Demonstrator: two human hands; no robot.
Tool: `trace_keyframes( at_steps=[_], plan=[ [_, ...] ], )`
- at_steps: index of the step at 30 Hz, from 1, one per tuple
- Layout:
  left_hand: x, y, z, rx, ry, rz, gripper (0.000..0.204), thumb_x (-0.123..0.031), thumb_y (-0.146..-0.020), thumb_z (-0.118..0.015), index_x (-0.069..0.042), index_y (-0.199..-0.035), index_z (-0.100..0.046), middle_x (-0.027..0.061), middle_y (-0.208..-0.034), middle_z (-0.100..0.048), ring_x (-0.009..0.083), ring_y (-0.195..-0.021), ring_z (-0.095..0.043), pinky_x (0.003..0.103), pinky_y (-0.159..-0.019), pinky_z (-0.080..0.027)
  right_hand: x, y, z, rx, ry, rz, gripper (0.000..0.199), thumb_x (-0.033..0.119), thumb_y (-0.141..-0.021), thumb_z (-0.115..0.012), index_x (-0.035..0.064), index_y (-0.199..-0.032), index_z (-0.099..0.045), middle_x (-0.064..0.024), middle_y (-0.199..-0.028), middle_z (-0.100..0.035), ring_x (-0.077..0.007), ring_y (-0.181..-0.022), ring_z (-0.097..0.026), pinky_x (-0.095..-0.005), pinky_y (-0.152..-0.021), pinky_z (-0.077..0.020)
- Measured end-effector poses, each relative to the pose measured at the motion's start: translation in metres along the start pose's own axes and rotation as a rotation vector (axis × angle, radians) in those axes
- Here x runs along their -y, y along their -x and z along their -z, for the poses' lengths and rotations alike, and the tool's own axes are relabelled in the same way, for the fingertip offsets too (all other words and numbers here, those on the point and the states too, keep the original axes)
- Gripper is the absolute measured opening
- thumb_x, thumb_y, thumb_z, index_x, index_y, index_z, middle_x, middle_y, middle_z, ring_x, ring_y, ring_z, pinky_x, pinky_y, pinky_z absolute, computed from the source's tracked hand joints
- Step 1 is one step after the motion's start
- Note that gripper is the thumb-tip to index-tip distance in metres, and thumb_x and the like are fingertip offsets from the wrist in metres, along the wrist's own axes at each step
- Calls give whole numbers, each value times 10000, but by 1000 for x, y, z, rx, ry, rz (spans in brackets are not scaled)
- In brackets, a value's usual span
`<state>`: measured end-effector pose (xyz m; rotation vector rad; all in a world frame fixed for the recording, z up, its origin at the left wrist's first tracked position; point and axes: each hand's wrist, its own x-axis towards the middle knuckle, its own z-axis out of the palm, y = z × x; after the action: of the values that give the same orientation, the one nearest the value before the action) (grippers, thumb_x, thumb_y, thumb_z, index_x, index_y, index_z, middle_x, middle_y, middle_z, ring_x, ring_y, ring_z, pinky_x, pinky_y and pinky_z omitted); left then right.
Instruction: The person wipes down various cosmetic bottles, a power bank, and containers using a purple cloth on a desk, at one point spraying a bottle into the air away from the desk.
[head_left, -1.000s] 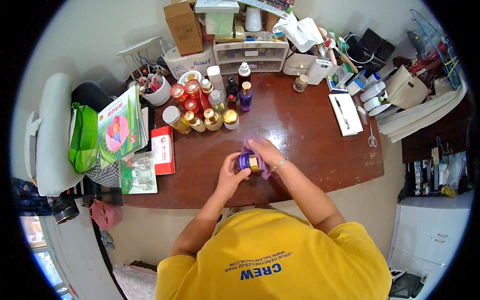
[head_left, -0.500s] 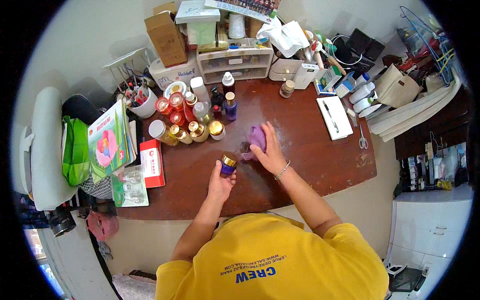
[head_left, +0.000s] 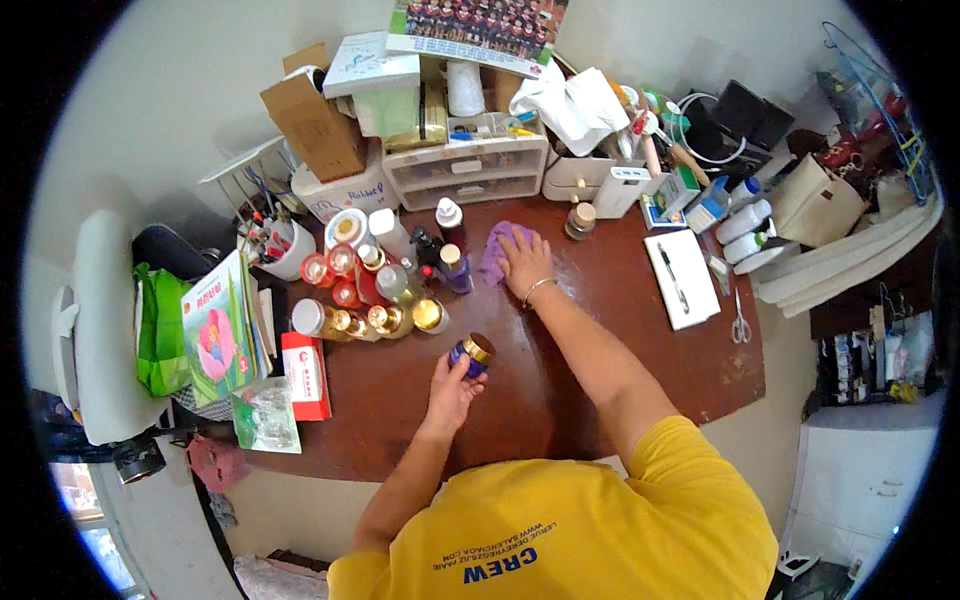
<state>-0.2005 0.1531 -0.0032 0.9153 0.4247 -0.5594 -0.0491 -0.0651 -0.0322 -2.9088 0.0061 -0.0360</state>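
Observation:
My left hand (head_left: 456,392) is closed around a small purple cosmetic jar (head_left: 470,359) with a shiny gold lid, held tilted above the near middle of the table. Farther forward, my right hand (head_left: 527,266) holds a purple cloth (head_left: 491,262) down against the dark red wooden tabletop (head_left: 590,350). Part of the cloth is hidden beneath the palm and fingers. A bracelet circles my right wrist. To the left of the cloth stands a purple bottle (head_left: 455,270) with a gold cap. Close to the jar is a white jar with a gold lid (head_left: 430,316).
Several bottles and red-lidded jars (head_left: 342,262) crowd the left middle. A small jar (head_left: 580,221) stands right of the cloth. Toward the right lie a notebook (head_left: 690,297) with a pen and scissors (head_left: 740,318). Clear drawers (head_left: 465,170) line the back; books (head_left: 217,322) lean at left.
My right hand has pushed the cloth forward to beside the bottles. My left hand still grips the purple jar, now slightly to the right. The whole view has also shifted.

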Motion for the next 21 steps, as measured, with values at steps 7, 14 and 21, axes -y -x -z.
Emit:
trace_keyframes(
  at_steps=[7,14,21],
  plan=[
    [6,1,4,-32,-25,26,364,-259,-936,-545,-110,-1246,-425,79,-1055,-586,198,-794,-607,305,-641,-507,8,-86,-13,1,25,-71,398,346,-879,-528,213,-1254,-554,-89,-1371,-437,-350,-1235,-376,-480,-1006,-308],
    [18,8,-7,-21,44,44,372,-255,-930,-553,-94,-1236,-414,88,-1060,-581,198,-802,-604,302,-652,-508,-32,-75,8,-98,-65,-8,358,272,-855,-567,156,-1193,-584,-123,-1301,-488,-342,-1133,-468,-446,-928,-412],
    [11,23,4,9,76,-24,371,-314,-935,-532,-122,-1238,-437,69,-1061,-589,226,-801,-616,333,-665,-531,-16,-23,12,-129,-87,-43,412,291,-874,-536,169,-1268,-526,-122,-1373,-406,-385,-1259,-344,-506,-1062,-247]
  ],
)
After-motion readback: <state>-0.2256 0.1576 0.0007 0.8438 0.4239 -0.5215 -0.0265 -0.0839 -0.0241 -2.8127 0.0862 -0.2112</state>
